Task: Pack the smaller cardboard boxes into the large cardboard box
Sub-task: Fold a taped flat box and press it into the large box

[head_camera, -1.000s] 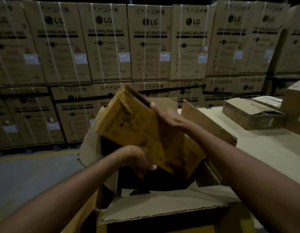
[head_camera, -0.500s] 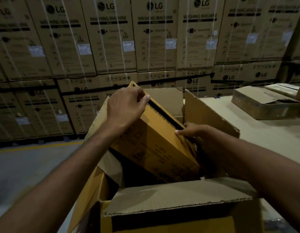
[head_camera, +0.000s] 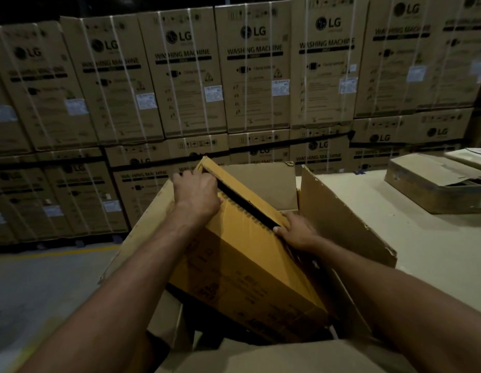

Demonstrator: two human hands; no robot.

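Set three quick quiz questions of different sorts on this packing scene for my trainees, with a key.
1. Fill in: the left hand grips the yellow box at its ____ end.
2. The tilted yellow box's lower end sits in: A the large cardboard box; B a plastic crate; C a sack.
3. True or false: the right hand touches the yellow box.
Key: 1 upper; 2 A; 3 true.

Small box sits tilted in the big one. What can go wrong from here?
1. The small box sits tilted inside the large box; it may wedge instead of lying flat.
2. The right hand holds its edge close to the right flap; fingers could get pinched.
3. The left hand grips only its top edge; it might slip.
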